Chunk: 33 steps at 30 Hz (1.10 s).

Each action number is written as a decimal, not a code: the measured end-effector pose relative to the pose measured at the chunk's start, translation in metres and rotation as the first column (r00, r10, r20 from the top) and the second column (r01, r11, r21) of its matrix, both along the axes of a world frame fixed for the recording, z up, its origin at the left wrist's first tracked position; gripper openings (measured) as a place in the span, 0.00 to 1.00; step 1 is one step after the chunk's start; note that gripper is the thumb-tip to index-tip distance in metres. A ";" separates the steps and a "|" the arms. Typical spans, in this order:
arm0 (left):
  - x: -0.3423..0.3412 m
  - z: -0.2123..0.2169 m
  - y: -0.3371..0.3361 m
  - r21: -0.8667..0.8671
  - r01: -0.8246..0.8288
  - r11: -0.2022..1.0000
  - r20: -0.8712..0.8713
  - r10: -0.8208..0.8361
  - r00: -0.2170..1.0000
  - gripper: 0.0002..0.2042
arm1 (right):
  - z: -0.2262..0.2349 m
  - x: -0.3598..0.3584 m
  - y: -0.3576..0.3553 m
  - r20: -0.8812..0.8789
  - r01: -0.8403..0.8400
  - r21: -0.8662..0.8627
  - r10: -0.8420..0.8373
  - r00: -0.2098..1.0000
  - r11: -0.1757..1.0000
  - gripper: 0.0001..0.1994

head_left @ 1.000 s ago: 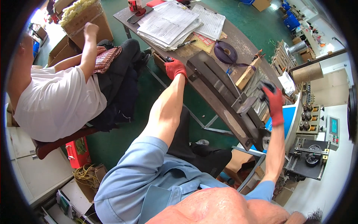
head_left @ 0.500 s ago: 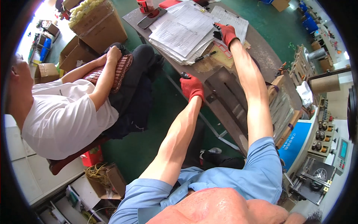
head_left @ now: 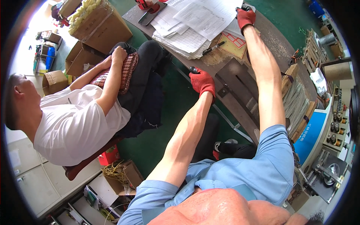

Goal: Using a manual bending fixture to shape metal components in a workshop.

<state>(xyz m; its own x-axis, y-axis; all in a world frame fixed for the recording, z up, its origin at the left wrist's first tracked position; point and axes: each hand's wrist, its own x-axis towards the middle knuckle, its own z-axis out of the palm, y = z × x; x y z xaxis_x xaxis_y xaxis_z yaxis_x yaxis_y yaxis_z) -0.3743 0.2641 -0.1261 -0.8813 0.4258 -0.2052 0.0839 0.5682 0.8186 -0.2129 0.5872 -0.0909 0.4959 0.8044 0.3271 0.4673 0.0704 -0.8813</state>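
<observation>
Sheet (head_left: 210, 18) lies just left of right hand (head_left: 246, 17), left hand (head_left: 203, 81) apart; both grips' closure unclear

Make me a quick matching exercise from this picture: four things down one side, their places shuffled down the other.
1. Right hand
2. Phone
3. Pen
4. Woven mat

A. On the seated person's lap
B. Beside the yellow sheet's left edge
C. At the papers' right edge
D. Left of the papers

Pairs: 1-C, 2-D, 3-B, 4-A

The right forearm (head_left: 268, 90) hides part of the metal fixture (head_left: 235, 76)
</observation>
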 end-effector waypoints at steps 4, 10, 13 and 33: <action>0.003 0.001 -0.001 0.021 0.003 1.000 0.013 -0.003 1.000 0.21 | -0.007 0.041 0.012 0.148 0.017 0.108 -0.033 0.988 0.994 0.13; 0.004 -0.002 0.000 0.024 0.005 1.000 0.032 -0.005 0.999 0.22 | 0.002 0.051 0.012 0.135 0.022 0.041 -0.028 0.990 0.999 0.13; -0.008 -0.008 -0.002 0.003 -0.041 0.999 0.007 0.041 0.999 0.23 | 0.002 0.024 0.003 -0.046 -0.088 -0.054 0.085 0.995 0.995 0.13; 0.004 0.002 0.000 -0.006 0.018 1.000 0.015 -0.018 1.000 0.21 | 0.017 0.030 -0.045 0.721 -0.103 -0.125 0.162 0.674 0.987 0.27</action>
